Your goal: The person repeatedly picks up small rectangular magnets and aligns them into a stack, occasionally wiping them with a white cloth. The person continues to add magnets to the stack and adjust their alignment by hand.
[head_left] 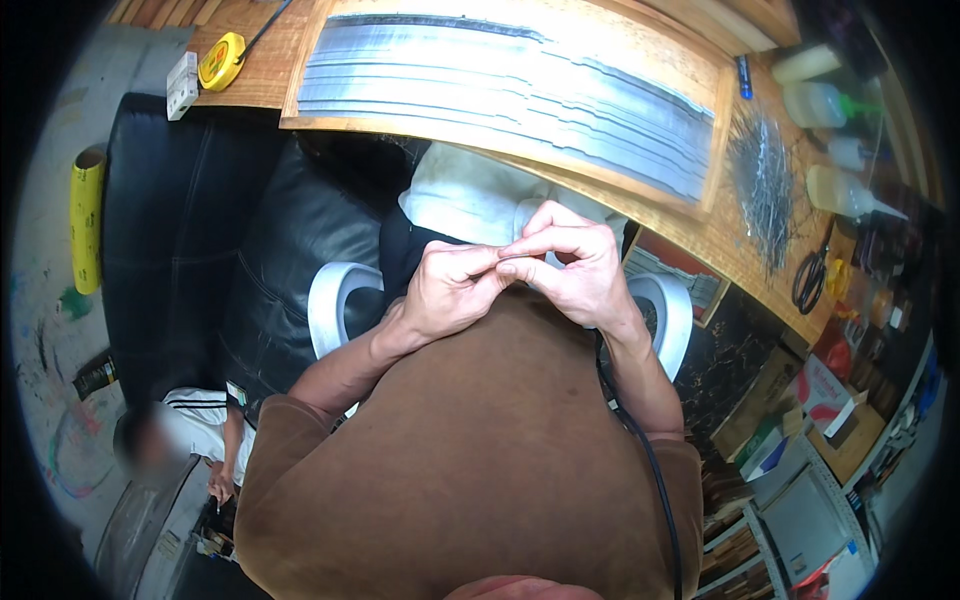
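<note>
In front of my chest, both hands meet with their fingertips together. My left hand (450, 290) is closed in a pinch, thumb and forefinger pressed together. My right hand (578, 265) pinches too, its thumb and forefinger touching the left fingertips. Whatever sits between the fingers is too small and hidden to name. Just beyond the hands lies the table edge, with a wood-framed panel (480, 85) of blue, grey and white layered strips on top. Pale cloth (465, 195) shows over my lap, below the panel.
A yellow tape measure (222, 62) and white power strip (182, 87) lie at the table's left. At right are thin metal wires (765, 190), black scissors (812, 275), a blue marker (743, 77) and nozzle bottles (845, 192). White chair arms (335, 310) flank me; another person (205, 425) sits behind left.
</note>
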`<state>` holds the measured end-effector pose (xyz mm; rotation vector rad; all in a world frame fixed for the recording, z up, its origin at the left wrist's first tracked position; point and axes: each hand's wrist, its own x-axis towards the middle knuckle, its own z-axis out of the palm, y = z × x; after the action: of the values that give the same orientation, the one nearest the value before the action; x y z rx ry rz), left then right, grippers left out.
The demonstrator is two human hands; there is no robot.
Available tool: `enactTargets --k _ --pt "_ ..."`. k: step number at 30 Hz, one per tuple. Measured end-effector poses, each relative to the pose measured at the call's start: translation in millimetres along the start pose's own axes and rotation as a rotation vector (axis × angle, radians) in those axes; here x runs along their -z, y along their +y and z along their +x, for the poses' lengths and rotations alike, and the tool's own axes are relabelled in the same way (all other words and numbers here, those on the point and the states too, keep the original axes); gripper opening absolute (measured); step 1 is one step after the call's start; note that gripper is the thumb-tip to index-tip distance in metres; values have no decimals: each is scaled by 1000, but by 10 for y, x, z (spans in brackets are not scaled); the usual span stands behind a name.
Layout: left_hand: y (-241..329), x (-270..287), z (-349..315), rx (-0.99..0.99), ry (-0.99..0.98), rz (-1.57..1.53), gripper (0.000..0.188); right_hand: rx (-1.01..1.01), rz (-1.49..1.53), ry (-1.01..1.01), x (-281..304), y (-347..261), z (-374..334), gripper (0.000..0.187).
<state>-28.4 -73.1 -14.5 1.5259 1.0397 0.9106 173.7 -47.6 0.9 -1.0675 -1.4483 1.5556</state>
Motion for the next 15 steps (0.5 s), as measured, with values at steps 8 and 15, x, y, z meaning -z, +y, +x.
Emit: enactTargets --k 8,15 --pt "-20 2 -16 57 -22 -35 12 19 0 37 -36 -1 -31 21" --pt "-8 11 -4 64 -39 -35 11 87 -31 62 -80 39 -51 19"
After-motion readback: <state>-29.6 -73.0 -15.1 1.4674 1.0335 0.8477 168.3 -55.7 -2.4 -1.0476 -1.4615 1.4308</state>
